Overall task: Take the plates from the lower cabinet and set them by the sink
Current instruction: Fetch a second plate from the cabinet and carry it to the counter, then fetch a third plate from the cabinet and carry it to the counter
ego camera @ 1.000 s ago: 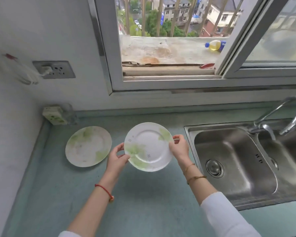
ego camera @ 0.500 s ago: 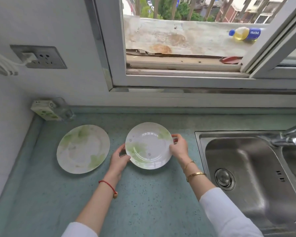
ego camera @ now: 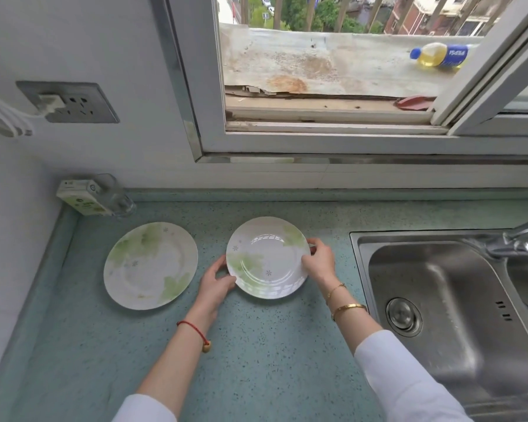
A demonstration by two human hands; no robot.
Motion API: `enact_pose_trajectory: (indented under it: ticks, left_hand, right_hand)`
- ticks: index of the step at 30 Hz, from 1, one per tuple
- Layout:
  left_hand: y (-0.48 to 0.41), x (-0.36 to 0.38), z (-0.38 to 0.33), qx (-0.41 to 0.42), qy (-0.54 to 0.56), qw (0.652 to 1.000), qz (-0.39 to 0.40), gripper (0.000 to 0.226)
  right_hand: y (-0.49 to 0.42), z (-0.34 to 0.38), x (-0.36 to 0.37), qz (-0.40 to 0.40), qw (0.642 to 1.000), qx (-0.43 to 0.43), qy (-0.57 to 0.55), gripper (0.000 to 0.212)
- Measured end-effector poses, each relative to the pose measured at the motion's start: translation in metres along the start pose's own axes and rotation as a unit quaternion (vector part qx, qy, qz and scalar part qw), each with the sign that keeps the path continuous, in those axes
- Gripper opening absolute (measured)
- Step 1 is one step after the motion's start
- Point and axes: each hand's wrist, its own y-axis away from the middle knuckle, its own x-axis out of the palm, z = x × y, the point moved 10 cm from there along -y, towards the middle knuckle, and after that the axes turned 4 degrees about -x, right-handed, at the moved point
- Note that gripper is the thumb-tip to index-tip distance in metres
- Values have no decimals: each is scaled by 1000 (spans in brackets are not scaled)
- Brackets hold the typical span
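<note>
Plate (ego camera: 268, 260) upturned, left hand (ego camera: 215, 281), right hand (ego camera: 319, 261) gripping rim

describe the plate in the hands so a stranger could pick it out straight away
Find the steel sink under the window; on the speckled blue-green counter left of it lie two white plates with green leaf prints. The held plate is the one nearer the sink, its rim gripped by the left hand and right hand. The other plate lies farther left, untouched.

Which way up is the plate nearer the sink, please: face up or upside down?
Face up: the plate shows its hollow well, green leaf print and small flowers.
</note>
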Motion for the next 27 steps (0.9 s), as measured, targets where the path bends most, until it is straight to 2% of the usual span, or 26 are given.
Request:
enact_pose_trajectory:
  ticks: [3, 9, 19, 27]
  left_hand:
    - [13, -8, -1, 9, -16, 1000, -6, 74]
    - [61, -40, -9, 69, -31, 997, -32, 61]
    - [171, -97, -4, 164, -8, 983, -86, 47]
    - [281, -110, 27, 217, 48, 961, -164, 46]
  right_hand:
    - [18, 5, -8, -21, 1000, 1, 9, 54]
    - [87, 20, -13, -52, 997, -51, -38, 37]
    - [205, 35, -7, 16, 982, -109, -153, 21]
    - [278, 41, -14, 128, 963, -171, -166, 17]
